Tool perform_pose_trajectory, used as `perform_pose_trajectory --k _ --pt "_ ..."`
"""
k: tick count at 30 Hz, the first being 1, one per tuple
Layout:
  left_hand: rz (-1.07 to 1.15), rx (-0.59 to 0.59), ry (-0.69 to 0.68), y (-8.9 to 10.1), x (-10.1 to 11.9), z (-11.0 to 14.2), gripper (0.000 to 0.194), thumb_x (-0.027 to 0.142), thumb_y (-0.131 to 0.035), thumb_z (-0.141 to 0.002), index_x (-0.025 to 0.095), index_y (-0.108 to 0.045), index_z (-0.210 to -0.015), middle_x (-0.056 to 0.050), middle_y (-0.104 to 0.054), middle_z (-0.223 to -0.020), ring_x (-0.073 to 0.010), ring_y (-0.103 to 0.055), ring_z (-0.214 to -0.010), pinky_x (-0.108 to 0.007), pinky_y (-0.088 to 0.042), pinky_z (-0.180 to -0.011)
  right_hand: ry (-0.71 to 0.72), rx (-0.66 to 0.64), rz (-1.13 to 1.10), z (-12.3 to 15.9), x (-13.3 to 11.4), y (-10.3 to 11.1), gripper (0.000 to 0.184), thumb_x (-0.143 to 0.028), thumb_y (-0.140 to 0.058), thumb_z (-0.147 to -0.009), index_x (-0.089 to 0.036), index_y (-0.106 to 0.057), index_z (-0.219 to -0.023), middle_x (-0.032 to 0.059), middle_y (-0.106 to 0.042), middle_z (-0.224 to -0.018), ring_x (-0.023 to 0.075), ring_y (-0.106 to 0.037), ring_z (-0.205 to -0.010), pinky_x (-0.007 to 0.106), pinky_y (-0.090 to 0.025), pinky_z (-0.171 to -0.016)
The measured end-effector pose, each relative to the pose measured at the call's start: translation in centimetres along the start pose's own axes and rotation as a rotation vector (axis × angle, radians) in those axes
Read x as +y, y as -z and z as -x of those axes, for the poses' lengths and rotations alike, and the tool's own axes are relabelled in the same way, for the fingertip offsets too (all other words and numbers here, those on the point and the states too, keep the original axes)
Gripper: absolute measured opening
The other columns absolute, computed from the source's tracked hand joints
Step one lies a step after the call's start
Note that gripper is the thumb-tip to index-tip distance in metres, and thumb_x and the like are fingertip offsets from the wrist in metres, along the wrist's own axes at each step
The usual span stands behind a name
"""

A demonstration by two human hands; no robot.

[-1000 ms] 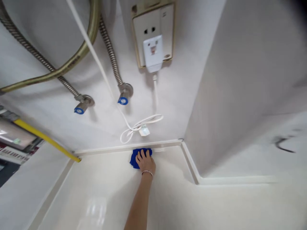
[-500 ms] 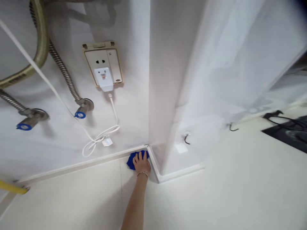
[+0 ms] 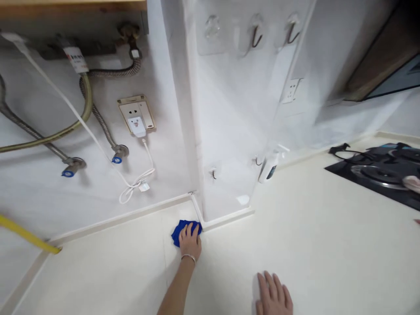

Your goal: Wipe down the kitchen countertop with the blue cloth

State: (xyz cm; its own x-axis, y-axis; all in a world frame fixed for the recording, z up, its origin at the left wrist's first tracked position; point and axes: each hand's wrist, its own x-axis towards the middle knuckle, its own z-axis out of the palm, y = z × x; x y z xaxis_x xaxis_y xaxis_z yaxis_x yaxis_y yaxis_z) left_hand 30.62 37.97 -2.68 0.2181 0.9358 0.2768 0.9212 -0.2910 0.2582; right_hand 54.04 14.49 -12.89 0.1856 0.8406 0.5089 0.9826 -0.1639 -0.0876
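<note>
My left hand (image 3: 190, 246), with a thin bracelet at the wrist, presses a crumpled blue cloth (image 3: 177, 232) onto the white countertop (image 3: 226, 262). Its fingers lie bent over the cloth, beside the raised trim near the outer corner of the wall column. Part of the cloth is hidden beneath the hand. Lower right, my right hand (image 3: 274, 295) rests palm down on the countertop, fingers stretched out and holding nothing.
Behind are water valves (image 3: 74, 167), a plugged-in socket (image 3: 136, 114) and a looped white cord (image 3: 136, 181). A yellow pipe (image 3: 29, 236) stands left. Hooks (image 3: 256, 37) hang on the column (image 3: 226, 118); beyond are a white spray bottle (image 3: 269, 168) and a black stove (image 3: 364, 173).
My left hand has drawn the blue cloth out of the inner corner, nearer to me along the trim. My right hand has come into view. The view now takes in more of the wall and stove.
</note>
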Motion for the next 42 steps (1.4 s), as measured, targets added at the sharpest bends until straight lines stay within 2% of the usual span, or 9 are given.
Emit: perform_pose_trajectory --k 4,10,13,17,22,26,30,36,42 --pt "0.073 -0.034 -0.036 0.5 2.5 6.1 0.052 0.024 -0.052 -0.086 0.038 -0.055 -0.136 -0.003 -0.053 -0.146 -0.0296 -0.041 -0.138 -0.055 -0.034 -0.114 -0.088 -0.040 -0.035 -0.7 -1.4 1.0 0.058 -0.026 -0.044 -0.079 -0.010 -0.053 -0.134 0.0189 -0.050 -0.142 0.0370 -0.025 -0.145 0.059 -0.024 -0.114" --pt "0.192 -0.111 -0.251 -0.3 9.5 15.7 0.055 0.036 -0.057 -0.086 0.046 -0.048 -0.139 0.001 -0.047 -0.151 -0.0295 -0.037 -0.141 -0.058 -0.032 -0.118 -0.095 -0.039 -0.074 -1.2 -1.7 2.4 0.057 -0.021 -0.046 -0.080 -0.007 -0.053 -0.134 0.0215 -0.048 -0.143 0.0394 -0.025 -0.144 0.060 -0.022 -0.115" --pt "0.223 -0.158 -0.372 0.1 10.9 18.7 0.057 0.034 -0.056 -0.087 0.046 -0.045 -0.141 0.002 -0.043 -0.154 -0.0269 -0.032 -0.145 -0.056 -0.030 -0.121 -0.065 -0.016 -0.100 -1.1 -1.3 2.8 0.054 -0.020 -0.046 -0.082 -0.008 -0.053 -0.135 0.0201 -0.048 -0.144 0.0381 -0.027 -0.143 0.058 -0.024 -0.115" --pt "0.219 -0.330 -0.505 3.5 8.3 20.8 0.065 0.013 -0.053 -0.075 0.036 -0.052 -0.136 -0.001 -0.045 -0.153 -0.0263 -0.027 -0.149 -0.061 -0.023 -0.123 -0.007 0.023 -0.123 -0.7 -0.6 3.0 0.049 -0.020 -0.045 -0.085 -0.011 -0.056 -0.133 0.0184 -0.049 -0.145 0.0366 -0.029 -0.143 0.056 -0.028 -0.113" --pt "0.232 -0.565 -0.554 10.7 0.8 23.0 0.066 0.003 -0.050 -0.056 0.030 -0.063 -0.115 -0.002 -0.057 -0.142 -0.0272 -0.035 -0.145 -0.067 -0.015 -0.122 0.128 0.007 -0.167 0.2 2.1 2.8 0.045 -0.024 -0.040 -0.091 -0.017 -0.058 -0.132 0.0133 -0.052 -0.143 0.0310 -0.037 -0.140 0.053 -0.030 -0.113" --pt "0.207 -0.393 -0.416 13.8 -1.5 23.7 0.056 0.011 -0.050 -0.075 0.034 -0.059 -0.126 -0.002 -0.056 -0.144 -0.0243 -0.042 -0.141 -0.061 -0.025 -0.122 0.120 -0.049 -0.197 1.0 6.1 2.8 0.047 -0.026 -0.033 -0.094 -0.016 -0.054 -0.135 0.0136 -0.054 -0.141 0.0262 -0.045 -0.134 0.052 -0.032 -0.113" --pt "0.078 -0.098 -0.154 10.1 1.7 23.9 0.053 0.030 -0.046 -0.090 0.034 -0.046 -0.143 -0.006 -0.044 -0.154 -0.0288 -0.034 -0.146 -0.060 -0.032 -0.120 0.027 0.033 -0.169 1.6 8.3 2.8 0.047 -0.031 -0.033 -0.096 -0.009 -0.055 -0.131 0.0180 -0.054 -0.139 0.0278 -0.046 -0.132 0.048 -0.036 -0.111" --pt "-0.009 -0.022 -0.074 1.8 5.8 24.4 0.068 0.051 -0.060 -0.083 0.037 -0.041 -0.146 -0.015 -0.037 -0.157 -0.0418 -0.031 -0.145 -0.075 -0.026 -0.115 0.074 0.114 -0.122 1.9 7.7 2.6 0.050 -0.031 -0.033 -0.095 -0.010 -0.049 -0.137 0.0166 -0.053 -0.141 0.0279 -0.044 -0.135 0.049 -0.032 -0.114" --pt "-0.023 -0.070 -0.217 2.1 4.5 22.2 0.061 0.041 -0.050 -0.090 0.041 -0.033 -0.149 -0.009 -0.036 -0.158 -0.0336 -0.033 -0.146 -0.065 -0.032 -0.118 0.061 0.079 -0.083 1.7 7.4 3.3 0.050 -0.030 -0.033 -0.095 -0.009 -0.046 -0.139 0.0167 -0.052 -0.142 0.0273 -0.043 -0.135 0.048 -0.031 -0.115"
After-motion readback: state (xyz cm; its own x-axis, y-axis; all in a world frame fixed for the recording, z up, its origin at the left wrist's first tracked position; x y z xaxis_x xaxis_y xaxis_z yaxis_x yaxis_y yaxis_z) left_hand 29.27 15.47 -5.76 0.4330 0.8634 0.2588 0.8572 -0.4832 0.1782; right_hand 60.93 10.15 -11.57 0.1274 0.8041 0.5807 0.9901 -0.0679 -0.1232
